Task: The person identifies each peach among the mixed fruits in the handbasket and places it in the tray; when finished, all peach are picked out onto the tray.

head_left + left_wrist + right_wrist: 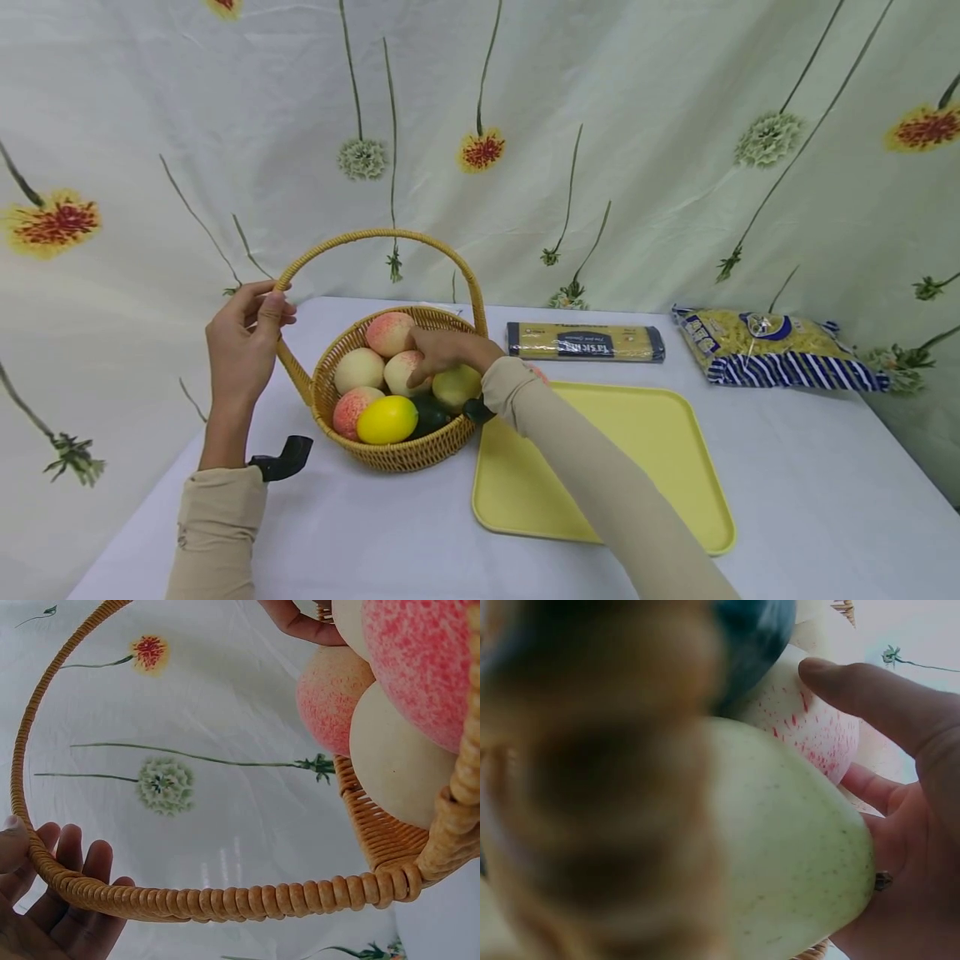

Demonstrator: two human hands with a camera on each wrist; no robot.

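Observation:
A wicker basket (405, 457) full of fruit stands left of centre in the head view. My left hand (247, 329) grips the side of its arched handle (225, 901) between thumb and fingers. Inside the basket, my right hand (447, 348) holds a pale, red-speckled peach (821, 742), thumb on one side and fingers on the other. Beside that palm lies a green pear (795, 847). Around them sit more peaches (390, 333), a yellow lemon (386, 419) and a dark green fruit (429, 416).
A yellow tray (645, 450) lies right of the basket, partly under my right forearm. Behind the sleeve peeks a pink, round thing (538, 375). Farther back are a long blue-ended packet (585, 342) and a striped bag of pasta (772, 346). A flowered cloth (645, 100) hangs behind the table.

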